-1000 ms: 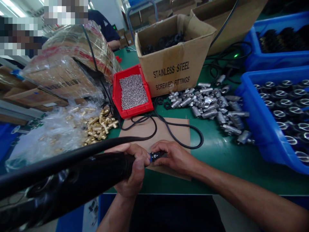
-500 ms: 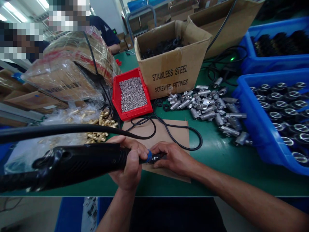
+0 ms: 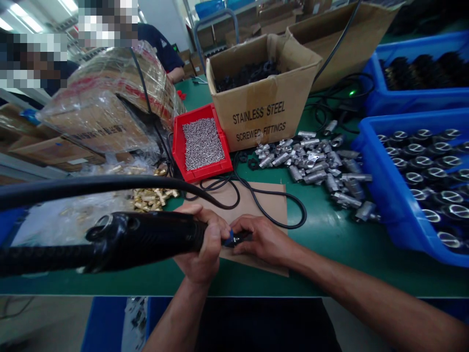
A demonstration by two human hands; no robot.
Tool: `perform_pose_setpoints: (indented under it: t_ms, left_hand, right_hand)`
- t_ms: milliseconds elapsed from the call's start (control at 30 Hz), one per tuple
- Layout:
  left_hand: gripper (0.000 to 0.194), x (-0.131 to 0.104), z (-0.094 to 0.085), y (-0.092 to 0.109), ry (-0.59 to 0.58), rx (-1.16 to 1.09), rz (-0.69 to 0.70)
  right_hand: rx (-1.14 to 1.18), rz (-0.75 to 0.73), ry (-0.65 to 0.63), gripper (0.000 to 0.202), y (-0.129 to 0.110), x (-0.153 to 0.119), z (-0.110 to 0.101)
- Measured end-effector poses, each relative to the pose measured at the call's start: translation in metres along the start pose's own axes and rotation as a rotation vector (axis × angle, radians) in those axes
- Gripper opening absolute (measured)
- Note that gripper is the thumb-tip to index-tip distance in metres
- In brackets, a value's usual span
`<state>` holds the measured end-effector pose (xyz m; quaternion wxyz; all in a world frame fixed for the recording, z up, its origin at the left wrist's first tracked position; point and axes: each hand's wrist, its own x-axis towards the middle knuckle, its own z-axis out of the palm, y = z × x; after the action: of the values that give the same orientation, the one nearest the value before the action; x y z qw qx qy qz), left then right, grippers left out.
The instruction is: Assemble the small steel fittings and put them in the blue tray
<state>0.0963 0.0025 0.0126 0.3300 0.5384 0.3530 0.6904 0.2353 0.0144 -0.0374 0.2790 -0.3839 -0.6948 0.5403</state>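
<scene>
My left hand point(image 3: 203, 244) is wrapped round the front end of a black power tool point(image 3: 150, 239), which lies nearly level and points right. At its tip is a blue collar point(image 3: 227, 238) with a metal bit. The fingers of my right hand point(image 3: 258, 237) are closed on a small dark metal part point(image 3: 240, 238) that meets the tool's tip; most of the part is hidden by the fingers. Both hands are over a brown cardboard sheet point(image 3: 267, 200) on the green table point(image 3: 322, 249).
A red bin point(image 3: 224, 168) of small metal pieces, a cardboard box point(image 3: 260, 115), loose silver fittings point(image 3: 317, 164) and blue crates point(image 3: 395, 220) surround the work spot. Brass fittings point(image 3: 154, 198) lie at left. A black cable point(image 3: 300, 205) loops over the sheet. A person point(image 3: 157, 46) is behind.
The tool's rear end has swung up a little, and my left hand with its front end has shifted slightly right and up. My right hand has barely moved.
</scene>
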Motion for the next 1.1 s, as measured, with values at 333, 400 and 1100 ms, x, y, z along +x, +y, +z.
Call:
perform_pose_setpoints:
  t_ms: [333, 400, 1100]
  left_hand:
    - [0.032, -0.002, 0.006, 0.015, 0.009, -0.066, -0.022]
    - [0.033, -0.004, 0.005, 0.011, -0.01, -0.073, -0.031]
    - [0.033, -0.01, 0.006, 0.014, 0.127, -0.003, -0.011]
  right_hand:
    - [0.001, -0.001, 0.003, 0.028, 0.0, -0.002, 0.001]
    - [-0.007, 0.002, 0.004, 0.028, 0.0, -0.002, 0.001]
    - [-0.229, -0.168, 0.039, 0.027, -0.002, -0.001, 0.007]
